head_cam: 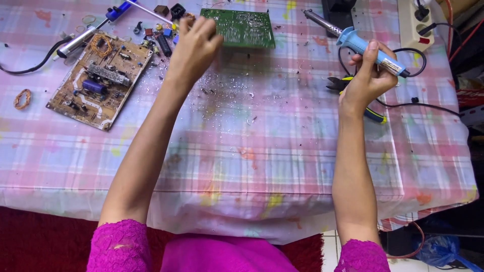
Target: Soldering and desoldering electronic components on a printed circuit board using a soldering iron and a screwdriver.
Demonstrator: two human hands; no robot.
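Note:
My right hand [367,78] grips the blue handle of a soldering iron [359,43], whose metal tip points up and left over the table. My left hand [194,48] reaches to the left edge of a green circuit board [242,27] lying at the far middle; its fingers are bent at that edge, and I cannot see whether they pinch anything. A brown circuit board [98,80] with a copper coil and several parts lies at the left.
A plaid cloth [262,151] covers the table, strewn with solder bits. Loose components [161,35] and a blue-handled tool [118,11] sit at the back left. Pliers [353,95] lie behind my right wrist. A power strip [416,22] and cords sit at the right.

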